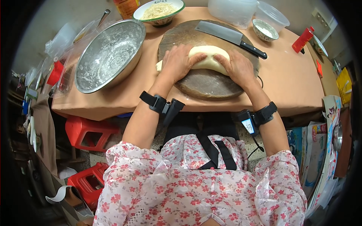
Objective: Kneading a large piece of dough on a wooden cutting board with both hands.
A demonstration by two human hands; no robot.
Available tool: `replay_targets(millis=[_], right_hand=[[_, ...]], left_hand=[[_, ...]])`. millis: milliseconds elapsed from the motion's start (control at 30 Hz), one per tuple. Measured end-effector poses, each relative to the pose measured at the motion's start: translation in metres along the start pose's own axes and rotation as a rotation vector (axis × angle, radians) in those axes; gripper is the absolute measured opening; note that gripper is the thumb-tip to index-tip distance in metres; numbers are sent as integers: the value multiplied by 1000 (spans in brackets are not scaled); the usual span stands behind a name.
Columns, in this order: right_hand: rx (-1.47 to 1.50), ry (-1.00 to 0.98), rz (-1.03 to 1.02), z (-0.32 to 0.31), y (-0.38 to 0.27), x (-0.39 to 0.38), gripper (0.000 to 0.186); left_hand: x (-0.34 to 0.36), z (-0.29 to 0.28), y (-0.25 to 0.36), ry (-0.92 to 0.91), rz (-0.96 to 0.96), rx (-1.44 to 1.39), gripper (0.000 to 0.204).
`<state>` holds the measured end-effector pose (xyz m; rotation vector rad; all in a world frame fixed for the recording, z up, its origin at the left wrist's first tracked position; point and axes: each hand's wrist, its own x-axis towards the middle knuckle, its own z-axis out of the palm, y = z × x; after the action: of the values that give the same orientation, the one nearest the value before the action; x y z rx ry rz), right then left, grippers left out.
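Note:
A thick, pale log of dough [206, 64] lies across a round wooden chopping board [208, 86]. Both of my hands are on it: my left hand [177, 62] wraps over its left part, and my right hand [238, 64] curves around its right end. My thumbs rest on the near side, pointing toward each other; most of the other fingers are hidden behind the dough. A short end of the dough sticks out left of my left hand. Just beyond the dough, a cleaver [220, 33] with a black handle lies on the board, its handle reaching past the right edge.
A large metal bowl [109, 56] dusted with flour stands left of the board. Behind are a bowl of pale shreds [160, 11] and plastic tubs [232, 11]. At the right sit a small bowl of white powder [265, 31] and a red bottle [302, 40]. Red stools [90, 132] stand below.

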<state>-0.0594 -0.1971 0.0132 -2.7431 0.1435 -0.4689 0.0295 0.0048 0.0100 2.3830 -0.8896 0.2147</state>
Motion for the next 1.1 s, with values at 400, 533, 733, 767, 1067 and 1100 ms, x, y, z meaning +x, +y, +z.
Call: replay_targets(millis=[400,533,733,767,1067,1100], right_hand=[[3,31,-44,2,1,-6,62],[26,49,-60,2,1,-8,62],[10,89,-88,5,2,-10,58],[12,89,-88,5,2,-9,58],[8,127,-101,6,1,-11,55],[15,127,-106,5,1,-11,53]], left_hand=[[-8,7,-1,60,21,75,60],[-9,10,-3,106,48,70,62],[-10,11,-4,125,72,54,60],[-10,11,-5,125,71,55,60],[-11,11,-4,125,70,70,59],[-11,12,-3,139,76,63,59]])
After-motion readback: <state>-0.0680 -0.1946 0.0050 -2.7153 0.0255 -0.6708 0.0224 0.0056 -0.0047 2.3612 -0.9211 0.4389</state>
